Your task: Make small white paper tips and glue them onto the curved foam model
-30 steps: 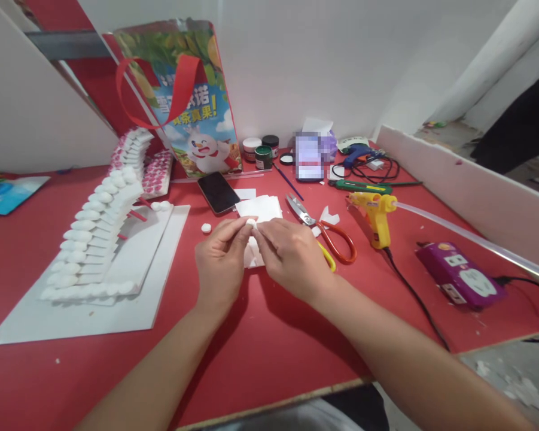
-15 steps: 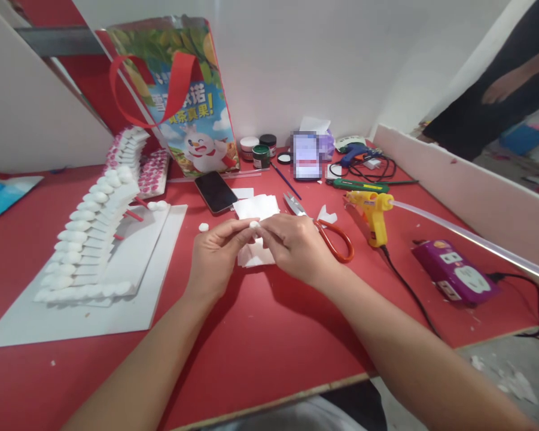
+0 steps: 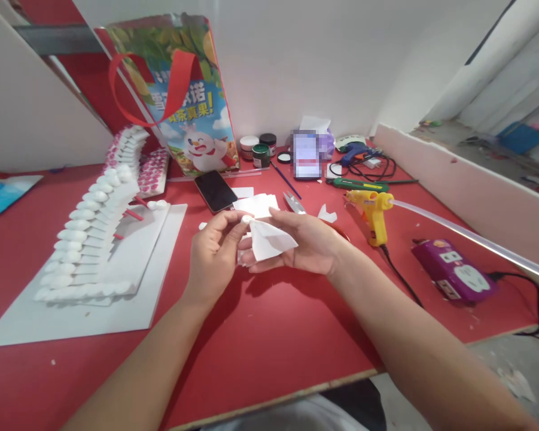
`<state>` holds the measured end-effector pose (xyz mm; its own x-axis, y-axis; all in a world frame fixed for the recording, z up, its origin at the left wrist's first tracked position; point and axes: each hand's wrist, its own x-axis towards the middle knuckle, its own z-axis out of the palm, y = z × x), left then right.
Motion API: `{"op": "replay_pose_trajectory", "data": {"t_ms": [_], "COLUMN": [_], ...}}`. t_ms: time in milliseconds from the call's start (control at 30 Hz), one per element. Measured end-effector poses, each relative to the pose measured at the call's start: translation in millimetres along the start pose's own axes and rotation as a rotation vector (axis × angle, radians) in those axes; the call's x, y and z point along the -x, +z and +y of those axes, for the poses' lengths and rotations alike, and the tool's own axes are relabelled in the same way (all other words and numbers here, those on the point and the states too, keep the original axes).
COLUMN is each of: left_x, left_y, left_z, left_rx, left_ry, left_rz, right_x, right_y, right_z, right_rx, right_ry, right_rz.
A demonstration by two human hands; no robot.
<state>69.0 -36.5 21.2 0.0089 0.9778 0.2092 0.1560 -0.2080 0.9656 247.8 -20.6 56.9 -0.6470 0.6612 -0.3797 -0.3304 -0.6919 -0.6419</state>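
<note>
My left hand (image 3: 215, 254) pinches a small rounded white knob at the top of a white paper piece (image 3: 271, 239), which flares to the right like a little skirt. Palm up behind and below that flare is my right hand (image 3: 307, 242), its fingers stretched out and its thumb apart. Under both hands a stack of white paper sheets (image 3: 260, 203) lies on the red table. A small white lump (image 3: 202, 225) shows partly beside my left hand. Scissors (image 3: 295, 203) lie beyond my right hand, their orange handles mostly hidden by it.
At left, a curved row of white padded pieces (image 3: 78, 224) stands on a white board (image 3: 130, 320). A dark phone (image 3: 215, 191), paint jars (image 3: 261, 157) and a printed bag (image 3: 183, 96) are behind. A yellow glue gun (image 3: 371, 212) and purple power box (image 3: 455, 272) sit right.
My right hand has opened from a pinch and turned palm up, and the paper's flared part now shows. My left hand keeps its pinch. The person at the upper right has left view.
</note>
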Motion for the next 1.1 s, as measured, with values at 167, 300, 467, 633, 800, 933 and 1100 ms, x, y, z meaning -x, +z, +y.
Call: {"op": "replay_pose_trajectory", "data": {"t_ms": [167, 300, 467, 633, 800, 933, 1100], "left_x": [-1.2, -0.6, 0.4, 2.5, 6.8, 9.2, 12.2], "left_y": [-2.2, -0.8, 1.7, 4.4, 8.3, 10.9, 12.2], "left_z": [0.1, 0.5, 1.5, 1.4, 1.2, 2.2, 2.7], "left_rx": [-0.017, -0.049, 0.002, 0.05, -0.006, -0.114, -0.208], "left_ry": [0.021, 0.025, 0.013, -0.012, 0.011, 0.151, 0.331], "left_rz": [-0.012, 0.0, 0.033, 0.066, 0.107, 0.137, 0.141], "right_x": [-1.4, -2.2, -3.4, -4.5, -2.7, -1.8, -0.1], "right_y": [1.6, 1.6, 0.9, 3.7, 9.5, 11.0, 8.7], "right_z": [6.4, 10.4, 14.0, 19.6, 30.7, 35.8, 33.9], "right_rx": [-0.086, -0.072, 0.12, 0.577, 1.125, 1.286, 1.361], "right_ry": [-0.036, -0.113, -0.25, -0.455, -0.74, -0.882, -0.883], "right_rz": [-0.058, -0.027, 0.032, 0.272, 0.623, 0.641, 0.609]}}
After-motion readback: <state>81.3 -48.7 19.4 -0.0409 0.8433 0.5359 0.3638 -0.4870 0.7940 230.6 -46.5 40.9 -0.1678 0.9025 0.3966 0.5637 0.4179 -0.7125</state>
